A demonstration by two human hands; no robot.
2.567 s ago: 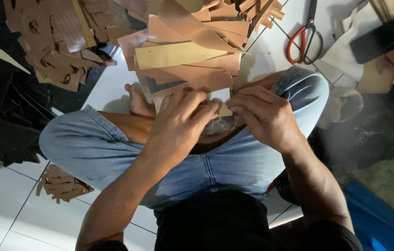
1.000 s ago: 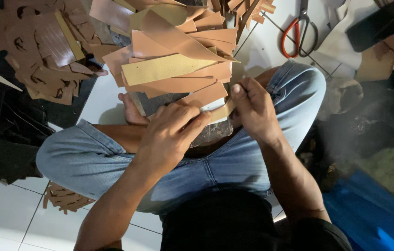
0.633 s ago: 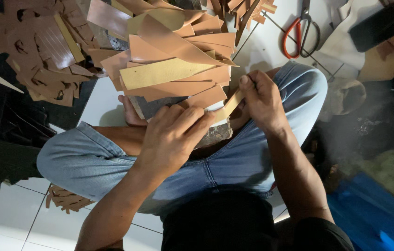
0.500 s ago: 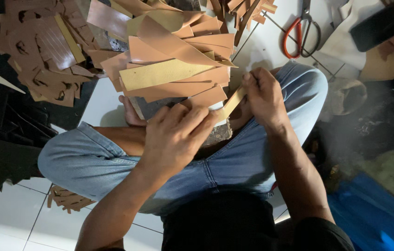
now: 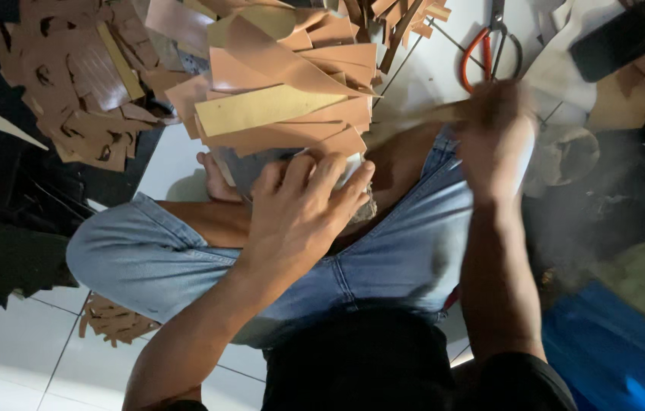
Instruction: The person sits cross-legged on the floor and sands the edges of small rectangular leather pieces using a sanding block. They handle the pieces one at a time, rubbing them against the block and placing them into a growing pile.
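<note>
Tan and brown leather-like strips, cut long and flat, lie fanned in a loose stack of cut strips on the white tiled floor, just past the person's crossed legs in light blue jeans. The left hand rests palm down on the lap at the near edge of that stack, its fingers spread apart and lying over a pale grey piece that pokes out under them; whether it grips the piece I cannot tell. The right hand is up over the right knee, blurred, closed on one end of a narrow tan strip that runs leftward from it toward the stack's right edge.

Beyond that hand, red-handled scissors lie on the tiles, well apart from the stack, with bare tile between the two. To the left a heap of brown offcuts with cut-out holes sits on dark black sheets, whose ragged edge reaches the left knee. A few more brown scraps lie by the left thigh, beside open tile. At the lower right is a blue plastic edge, near the right elbow.
</note>
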